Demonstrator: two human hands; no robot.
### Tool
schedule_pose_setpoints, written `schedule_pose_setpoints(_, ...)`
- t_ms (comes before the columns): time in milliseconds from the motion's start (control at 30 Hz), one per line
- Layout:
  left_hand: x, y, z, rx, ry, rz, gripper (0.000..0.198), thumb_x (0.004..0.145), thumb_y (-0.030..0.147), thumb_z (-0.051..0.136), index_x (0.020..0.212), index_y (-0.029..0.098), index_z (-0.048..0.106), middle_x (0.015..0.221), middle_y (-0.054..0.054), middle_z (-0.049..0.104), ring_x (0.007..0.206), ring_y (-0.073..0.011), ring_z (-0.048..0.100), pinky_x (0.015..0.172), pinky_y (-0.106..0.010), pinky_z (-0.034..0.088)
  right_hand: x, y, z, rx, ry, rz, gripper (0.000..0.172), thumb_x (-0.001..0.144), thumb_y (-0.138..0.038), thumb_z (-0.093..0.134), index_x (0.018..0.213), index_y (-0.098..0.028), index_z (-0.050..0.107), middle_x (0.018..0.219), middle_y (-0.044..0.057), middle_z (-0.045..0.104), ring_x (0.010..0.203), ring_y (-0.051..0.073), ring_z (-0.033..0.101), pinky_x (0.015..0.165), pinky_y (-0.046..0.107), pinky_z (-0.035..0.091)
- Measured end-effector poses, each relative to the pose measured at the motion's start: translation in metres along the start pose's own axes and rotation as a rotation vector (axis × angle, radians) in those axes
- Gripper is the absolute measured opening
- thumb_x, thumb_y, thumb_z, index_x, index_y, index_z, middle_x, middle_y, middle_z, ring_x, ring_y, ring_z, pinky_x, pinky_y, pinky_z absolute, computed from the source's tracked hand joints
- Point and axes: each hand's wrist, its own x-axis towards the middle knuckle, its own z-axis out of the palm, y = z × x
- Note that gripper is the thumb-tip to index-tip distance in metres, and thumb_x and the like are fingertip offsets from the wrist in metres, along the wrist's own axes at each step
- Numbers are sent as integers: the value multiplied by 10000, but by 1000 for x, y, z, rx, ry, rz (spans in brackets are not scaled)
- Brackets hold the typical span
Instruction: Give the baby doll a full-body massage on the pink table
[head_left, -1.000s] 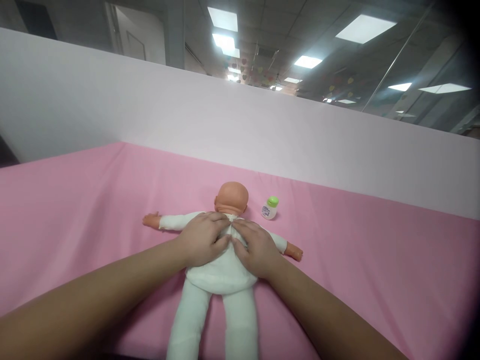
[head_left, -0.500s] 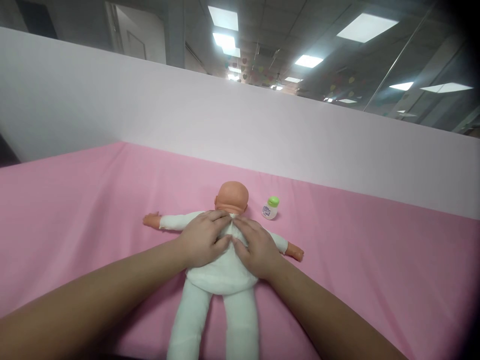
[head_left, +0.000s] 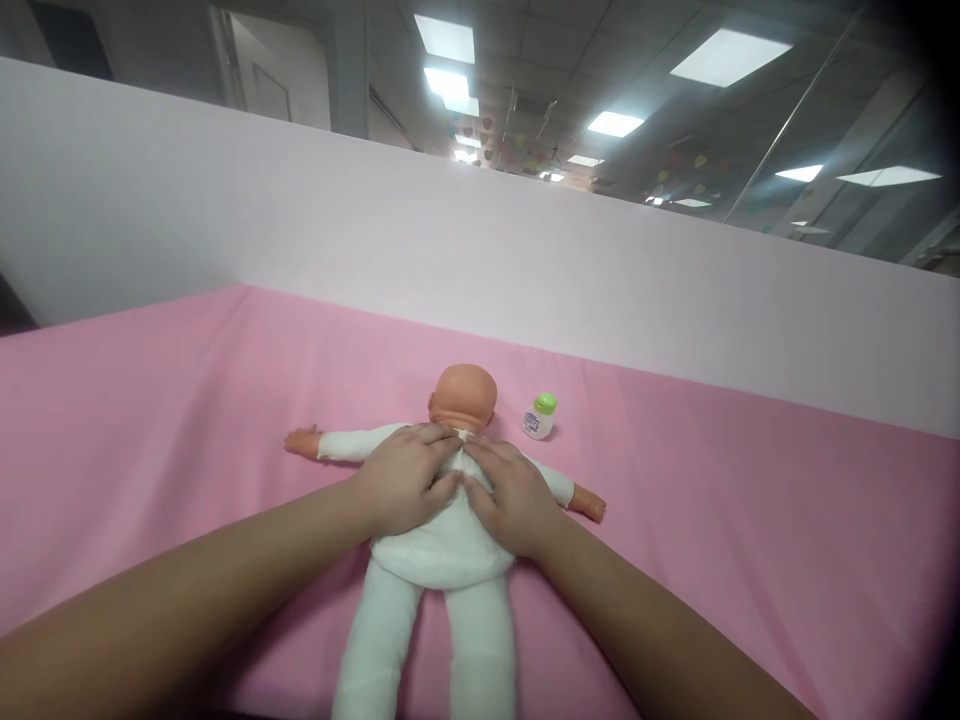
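Note:
A baby doll (head_left: 442,555) with a white cloth body lies face down, its bald head pointing away from me and its arms spread out to both sides. My left hand (head_left: 409,478) rests flat on the left of its upper back, fingers stretched toward the middle. On the right of the back lies my right hand (head_left: 514,495), also flat and open. The fingertips of both hands come close together near the spine, just below the neck. Right of the doll's head stands a small bottle (head_left: 538,418) with a green cap. The doll's face is hidden.
Under the doll spreads a pink sheet (head_left: 750,500) with some creases. Along its far side runs a low white wall (head_left: 450,240). Beyond that are glass, ceiling lights (head_left: 731,57) and a pale door (head_left: 281,70).

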Motion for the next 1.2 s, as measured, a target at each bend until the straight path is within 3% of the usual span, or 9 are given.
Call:
schedule_pose_setpoints(267,-1,2,-1,15,4,28,407,955,299,504,1337,179,578,1332,-88,627,1231,-279,563,1052,-470,437,0,0,0,0,5,0,451,966,-302,545,1406,-201,566,1405,103,604,1323,264,533,1145,492,434)
schedule_pose_setpoints(700,3,1,-2,-39,-32,14,264,937,288,527,1163,203,635,1118,-68,676,1078,-279,597,983,-452,444,-2,2,2,-16,24,-1,386,956,-307,553,1322,-200,613,1345,106,633,1261,272,568,1091,485,476)
schedule_pose_setpoints(1200,3,-3,-7,-142,-53,5,298,890,313,613,1179,253,659,1133,-15,704,1063,-254,620,959,-405,459,1,-10,-7,87,-22,10,318,931,-247,568,1235,-240,662,1220,51,700,1128,243,631,1026,428,494)
